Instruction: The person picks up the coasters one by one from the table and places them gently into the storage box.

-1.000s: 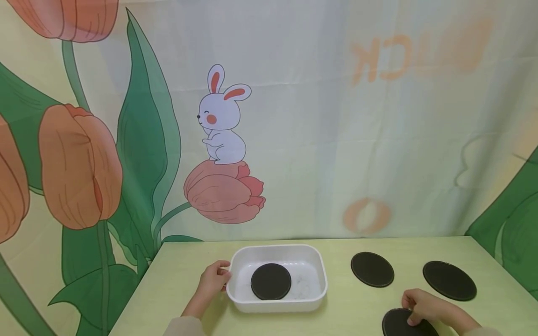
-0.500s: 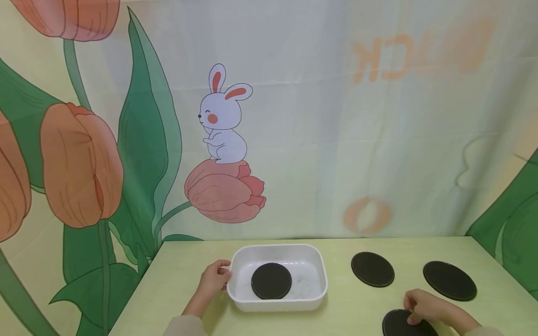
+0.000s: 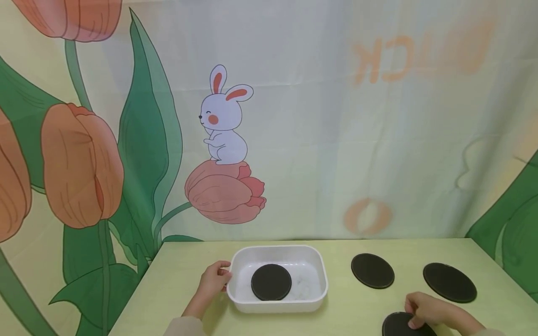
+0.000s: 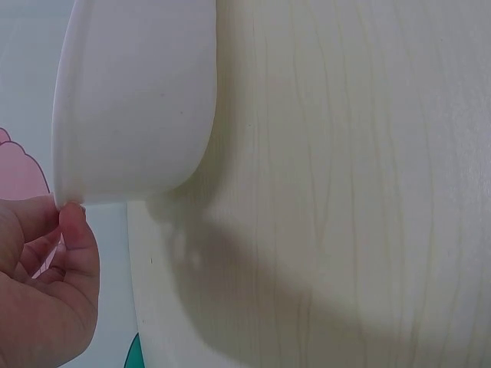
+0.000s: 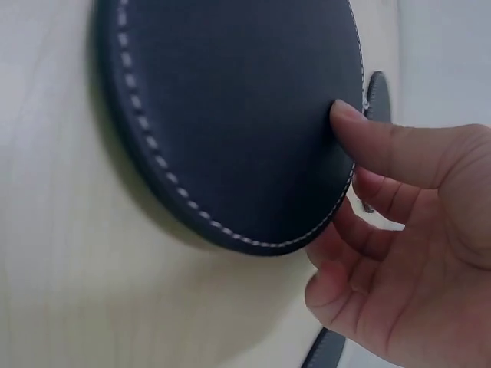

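My left hand [image 3: 212,280] pinches the left end of a white rectangular dish [image 3: 279,306] between thumb and fingers. In the left wrist view, those fingertips meet at the dish's rim [image 4: 69,201]. Inside the dish a round black coaster [image 3: 271,282] lies toward the left. At the lower right, my right hand [image 3: 430,310] holds another black coaster [image 3: 399,325] by its edge. The right wrist view shows white stitching round this coaster [image 5: 238,130]. There the thumb [image 5: 364,138] lies on its face and fingers reach behind it; it looks tilted off the table.
Two more black coasters, a nearer-to-middle one [image 3: 372,270] and a right one [image 3: 449,282], lie flat on the pale wood-grain table [image 3: 185,261]. Behind the table hangs a curtain [image 3: 294,140] printed with tulips and a rabbit.
My right hand and its coaster have shifted very slightly downward in the head view. The left hand and dish stay practically where they were.
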Tool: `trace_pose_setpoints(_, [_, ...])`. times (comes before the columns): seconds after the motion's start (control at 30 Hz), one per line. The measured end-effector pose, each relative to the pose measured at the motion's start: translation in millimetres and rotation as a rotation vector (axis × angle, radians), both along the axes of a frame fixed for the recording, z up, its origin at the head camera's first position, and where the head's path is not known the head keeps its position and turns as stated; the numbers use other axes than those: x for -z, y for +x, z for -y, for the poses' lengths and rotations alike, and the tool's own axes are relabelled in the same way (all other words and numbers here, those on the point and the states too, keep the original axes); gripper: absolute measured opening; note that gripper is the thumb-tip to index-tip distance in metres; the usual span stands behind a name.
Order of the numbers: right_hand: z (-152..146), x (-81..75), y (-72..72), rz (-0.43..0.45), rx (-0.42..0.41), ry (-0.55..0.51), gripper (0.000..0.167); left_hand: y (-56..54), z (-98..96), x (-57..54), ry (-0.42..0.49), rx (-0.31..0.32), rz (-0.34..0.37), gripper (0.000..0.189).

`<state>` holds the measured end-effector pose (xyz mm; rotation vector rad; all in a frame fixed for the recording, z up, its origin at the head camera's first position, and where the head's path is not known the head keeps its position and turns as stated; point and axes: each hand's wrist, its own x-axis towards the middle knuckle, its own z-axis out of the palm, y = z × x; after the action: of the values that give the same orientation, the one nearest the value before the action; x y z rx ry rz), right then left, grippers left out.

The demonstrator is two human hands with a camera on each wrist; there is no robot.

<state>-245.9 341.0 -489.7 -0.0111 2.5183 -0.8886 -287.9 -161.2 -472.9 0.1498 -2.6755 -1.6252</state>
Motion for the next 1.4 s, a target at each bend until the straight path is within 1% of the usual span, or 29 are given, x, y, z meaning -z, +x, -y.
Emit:
trace_pose_setpoints(0.07, [0, -4.9, 2.6, 0.008, -0.004, -0.020, 0.023, 0.7, 0.4, -0.1, 0.000, 0.003, -0.007, 0.029])
trace_pose_setpoints(0.13, [0, -10.3, 5.1, 0.013, -0.025, -0.053, 0.022, 1.0, 0.5, -0.1, 0.000, 0.003, -0.010, 0.029])
trace_pose_setpoints(0.27, [-1, -18.2, 8.9, 0.041, -0.096, -0.160, 0.015, 1.1, 0.9, 0.4, -0.002, 0.008, -0.012, 0.030])
trace_pose_setpoints(0.37, [0, -22.0, 10.6, 0.088, -0.116, -0.236, 0.013, 1.0, 1.1, 0.8, 0.000, 0.016, -0.013, 0.030])
trace_pose_setpoints(0.47, [2, -24.1, 10.4, 0.125, -0.144, -0.314, 0.013, 1.1, 1.4, 1.1, -0.002, 0.022, -0.013, 0.030])
trace_pose_setpoints(0.53, [4, -24.4, 9.5, 0.148, -0.181, -0.389, 0.012, 1.3, 1.6, 0.9, -0.002, 0.021, -0.013, 0.030])
trace_pose_setpoints(0.67, [10, -23.4, 7.8, 0.182, -0.260, -0.543, 0.023, 1.7, 1.3, 0.2, -0.004, 0.020, -0.012, 0.030])
trace_pose_setpoints(0.73, [14, -22.4, 6.5, 0.198, -0.279, -0.608, 0.022, 1.3, 1.1, 0.1, -0.007, 0.018, -0.011, 0.030])
trace_pose_setpoints(0.83, [21, -21.7, 4.7, 0.222, -0.284, -0.684, 0.016, 0.6, 0.8, 0.6, -0.011, 0.016, -0.013, 0.029])
trace_pose_setpoints(0.93, [30, -23.9, 3.3, 0.228, -0.274, -0.734, 0.016, 0.2, 0.8, 0.7, -0.008, 0.014, -0.015, 0.029])
trace_pose_setpoints(1.2, [66, -33.3, 1.9, 0.182, -0.248, -0.852, 0.012, 0.6, 0.8, -0.2, -0.010, 0.007, -0.012, 0.029])
trace_pose_setpoints(1.3, [78, -35.1, 0.8, 0.181, -0.249, -0.910, 0.012, 0.7, 0.7, -0.2, -0.009, 0.007, -0.011, 0.029])
trace_pose_setpoints(1.4, [90, -36.5, -0.5, 0.172, -0.229, -0.942, 0.013, 0.5, 0.8, 0.0, -0.011, 0.008, -0.009, 0.029])
